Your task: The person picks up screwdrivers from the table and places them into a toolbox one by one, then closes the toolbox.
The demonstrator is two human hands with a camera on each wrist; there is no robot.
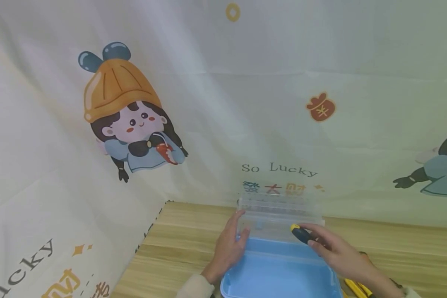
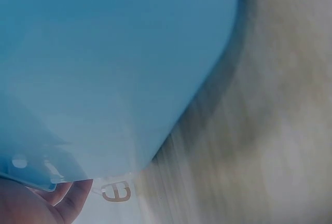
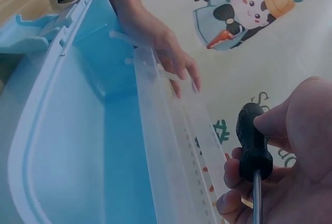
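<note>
A light blue plastic box [image 1: 279, 277] stands on the wooden table, its clear lid [image 1: 279, 215] swung up at the back. At the back left corner, my left hand [image 1: 229, 244] grips the lid's side edge; in the right wrist view the fingers of that left hand [image 3: 161, 42] bend over the edge. Between thumb and fingers, my right hand [image 1: 331, 248] pinches the handle of a black screwdriver [image 3: 252, 136] with a yellow butt end, above the box's back right. The metal shaft [image 3: 257, 198] points back toward the right palm. Inside the box, the blue floor shows bare.
Yellow and black handled tools [image 1: 354, 287] lie on the table [image 1: 179, 240] right of the box, partly under the right forearm. A printed cloth [image 1: 216, 103] hangs close behind the lid and along the left. A blue latch [image 3: 26, 37] sticks out from the box's front.
</note>
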